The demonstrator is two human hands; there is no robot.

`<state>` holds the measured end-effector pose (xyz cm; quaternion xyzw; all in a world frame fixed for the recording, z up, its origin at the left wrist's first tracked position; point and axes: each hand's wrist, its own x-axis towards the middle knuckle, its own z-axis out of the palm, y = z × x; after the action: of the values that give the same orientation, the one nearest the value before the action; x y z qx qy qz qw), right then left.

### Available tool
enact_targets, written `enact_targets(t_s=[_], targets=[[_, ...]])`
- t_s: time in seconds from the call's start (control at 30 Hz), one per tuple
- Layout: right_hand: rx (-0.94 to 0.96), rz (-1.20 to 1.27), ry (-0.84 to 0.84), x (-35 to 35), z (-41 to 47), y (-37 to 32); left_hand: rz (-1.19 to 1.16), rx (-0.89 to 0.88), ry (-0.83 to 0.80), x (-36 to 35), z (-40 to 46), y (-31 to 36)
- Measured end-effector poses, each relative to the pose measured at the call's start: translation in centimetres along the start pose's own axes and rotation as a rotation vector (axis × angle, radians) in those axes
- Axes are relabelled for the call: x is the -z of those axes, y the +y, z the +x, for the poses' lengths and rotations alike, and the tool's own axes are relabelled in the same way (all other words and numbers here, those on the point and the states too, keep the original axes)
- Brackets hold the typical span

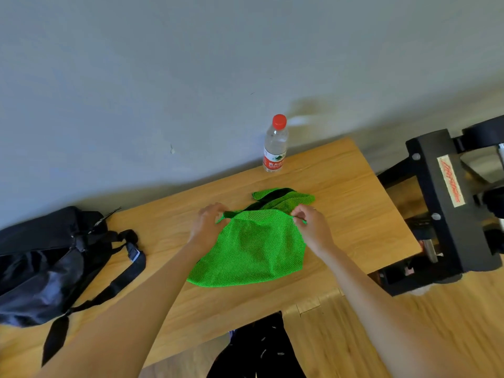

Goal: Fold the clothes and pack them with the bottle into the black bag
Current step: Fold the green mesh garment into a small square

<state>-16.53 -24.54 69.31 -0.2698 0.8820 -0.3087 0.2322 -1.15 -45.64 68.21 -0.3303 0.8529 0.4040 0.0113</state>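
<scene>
A bright green mesh garment (251,246) with black trim lies on the wooden table (341,186), its near part doubled over. My left hand (208,222) pinches the fold's left corner and my right hand (309,223) pinches its right corner. A clear water bottle (275,144) with a red cap and red label stands upright at the table's far edge, beyond the garment. The black bag (49,266) lies at the table's left end, its straps trailing toward me.
A grey wall runs right behind the table. Off the table's right end stands a black metal frame (447,205) on a wooden floor. My dark trousers show below the near table edge.
</scene>
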Motion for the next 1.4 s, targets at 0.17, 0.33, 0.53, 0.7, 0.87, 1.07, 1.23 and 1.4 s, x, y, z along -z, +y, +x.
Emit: enact_targets(t_s=[0.17, 0.33, 0.53, 0.7, 0.87, 1.07, 1.23, 1.4], targets=[[0.065, -0.214, -0.079, -2.1, 2.6, 0.0, 0.055, 0.139, -0.042, -0.8, 1.5, -2.3], [0.252, -0.422, -0.243, -4.3, 3.8, -1.2, 0.220, 0.198, -0.152, -1.7, -0.2, -4.4], [0.329, -0.450, -0.449, -7.3, 4.0, -2.3, 0.232, 0.281, -0.148, -1.4, -4.1, -6.8], [0.466, -0.421, -0.559, -10.1, 4.3, -4.9, 0.311, 0.410, -0.222, -0.6, -7.8, -8.7], [0.565, -0.389, -0.600, -13.4, 3.9, -8.2, 0.238, 0.490, -0.236, -0.1, -11.2, -10.2], [0.538, -0.278, -0.322, -13.9, 3.7, -9.4, 0.104, 0.562, -0.075, 1.1, -12.3, -10.9], [0.418, -0.273, -0.315, -13.4, 5.5, -9.0, 0.054, 0.564, 0.124, 2.8, -9.3, -9.9], [0.331, -0.261, -0.344, -13.3, 6.7, -8.7, -0.035, 0.478, 0.185, 3.8, -3.7, -9.2]])
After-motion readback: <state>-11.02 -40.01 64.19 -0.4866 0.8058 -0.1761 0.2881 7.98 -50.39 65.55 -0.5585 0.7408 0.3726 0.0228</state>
